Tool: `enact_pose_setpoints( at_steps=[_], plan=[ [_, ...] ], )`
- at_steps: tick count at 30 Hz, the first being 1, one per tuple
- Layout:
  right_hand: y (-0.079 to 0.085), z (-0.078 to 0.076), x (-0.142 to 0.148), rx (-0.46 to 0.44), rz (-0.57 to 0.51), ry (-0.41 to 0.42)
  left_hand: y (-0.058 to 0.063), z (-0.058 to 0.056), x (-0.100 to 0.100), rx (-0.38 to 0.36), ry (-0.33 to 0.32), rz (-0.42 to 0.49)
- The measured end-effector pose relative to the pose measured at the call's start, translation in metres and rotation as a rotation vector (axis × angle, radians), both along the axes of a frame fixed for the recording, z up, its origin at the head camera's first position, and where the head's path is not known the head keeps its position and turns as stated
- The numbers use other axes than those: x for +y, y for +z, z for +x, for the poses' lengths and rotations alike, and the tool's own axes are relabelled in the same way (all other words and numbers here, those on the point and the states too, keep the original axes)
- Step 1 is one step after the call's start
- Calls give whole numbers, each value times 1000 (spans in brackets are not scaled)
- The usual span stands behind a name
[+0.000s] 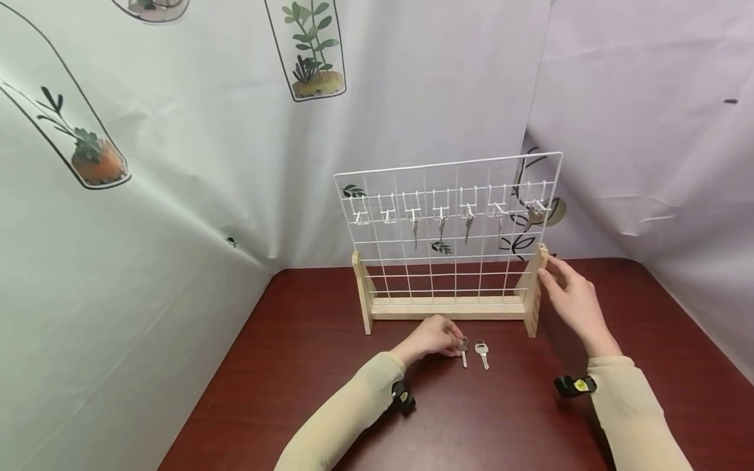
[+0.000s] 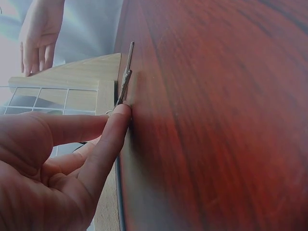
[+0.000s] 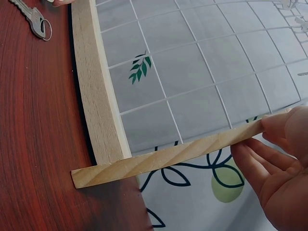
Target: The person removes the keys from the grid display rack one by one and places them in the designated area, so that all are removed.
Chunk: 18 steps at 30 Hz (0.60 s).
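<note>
My left hand (image 1: pixel 432 337) is at a small metal key (image 1: pixel 464 353) on the table, thumb and a finger pinching its ring end. In the left wrist view the fingertips partly cover that key. A second key (image 1: pixel 482 353) with a ring lies just to its right. My right hand (image 1: pixel 576 301) holds the right wooden upright (image 3: pixel 168 153) of a white wire grid rack (image 1: pixel 438 265) between thumb and fingers. Several keys hang from the white hooks on the grid, one of them a key (image 1: pixel 468 229) near the middle.
The rack's wooden base bar (image 1: pixel 448 307) stands on the dark red table (image 1: pixel 283 379), behind the loose keys. A pale printed cloth (image 1: pixel 436 78) hangs behind the table. Both wrists wear black camera straps.
</note>
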State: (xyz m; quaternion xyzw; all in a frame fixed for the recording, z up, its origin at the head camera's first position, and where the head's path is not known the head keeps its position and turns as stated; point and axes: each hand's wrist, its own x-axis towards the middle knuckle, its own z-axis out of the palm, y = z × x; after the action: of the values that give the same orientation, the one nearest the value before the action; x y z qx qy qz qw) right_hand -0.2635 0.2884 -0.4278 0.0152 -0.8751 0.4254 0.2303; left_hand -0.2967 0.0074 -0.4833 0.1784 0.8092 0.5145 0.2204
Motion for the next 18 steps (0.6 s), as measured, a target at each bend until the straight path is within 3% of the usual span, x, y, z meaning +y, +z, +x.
enact_pose_setpoints(
  at_steps=[10,18],
  plan=[
    [3,1,1,-6,-2,0,5,0,3,-11,-6,-12],
    [4,1,0,-7,-7,-6,6,0,4,26,2,-45]
  ],
)
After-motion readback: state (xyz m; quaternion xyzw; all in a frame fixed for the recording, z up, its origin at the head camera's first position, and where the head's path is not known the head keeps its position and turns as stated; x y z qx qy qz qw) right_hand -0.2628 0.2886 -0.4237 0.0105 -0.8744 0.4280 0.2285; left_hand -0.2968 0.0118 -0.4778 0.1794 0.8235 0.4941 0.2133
